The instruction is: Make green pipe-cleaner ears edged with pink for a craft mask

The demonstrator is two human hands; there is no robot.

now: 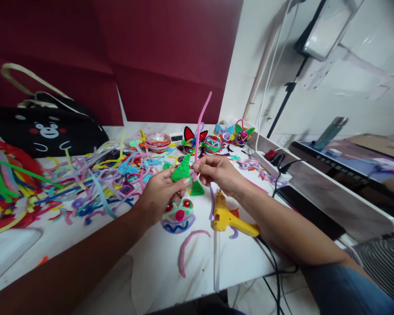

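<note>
I'm looking down at a white desk [151, 271] backed by a creased maroon panel [170, 57], with a pale wall [249, 48] to the right. Over the desk's middle, my left grip [157, 192] is pinched closed on a green triangular piece [181, 169]; my right grip [215, 171], fingertips together, has a pink fuzzy strip [201, 118] standing nearly upright just beside it. A second green triangle [197, 189] shows below the strip's lower end.

Nearer me lie a decorated face [179, 218], a curved pink strip [186, 250] and a yellow glue gun [231, 218]. A tangle of coloured strips [113, 175] spreads across the left, in front of a black bag [52, 131]; colourful ornaments [212, 143] line the back. On the right I have a power strip [272, 166], a dark flat slab [310, 212] and, beyond the desk, a bottle [331, 134] on another surface.
</note>
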